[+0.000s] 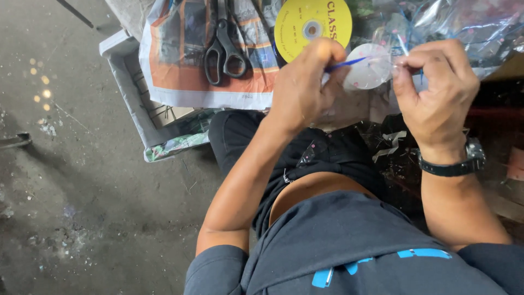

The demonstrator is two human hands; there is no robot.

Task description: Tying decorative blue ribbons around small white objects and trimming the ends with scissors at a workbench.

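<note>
A small clear plastic disc (367,66), thin and glossy with tiny pink specks, sits in the upper middle of the frame, held between both hands above the person's lap. The left hand (303,82) is clenched around a slim blue stick (345,65), whose end lies against the disc's left edge. The right hand (436,87) pinches the disc's right side between thumb and fingertips; a black wristwatch (458,161) with a ridged strap circles that wrist.

Above the hands, at the top centre, lies a yellow compact disc (312,24) with a clear hub and dark lettering along its right edge. To its left, black-handled scissors (224,46) with dull metal blades rest on a printed newspaper sheet (180,71), orange and blue blocks on white, its edges curled. Under the sheet a pale grey crate (126,82) shows a ribbed wall at the upper left. Crinkled transparent plastic bags (469,24) fill the upper right corner. Shreds of clear film (390,143) lie on the black trousers. The floor (65,180) on the left is rough, stained grey concrete.
</note>
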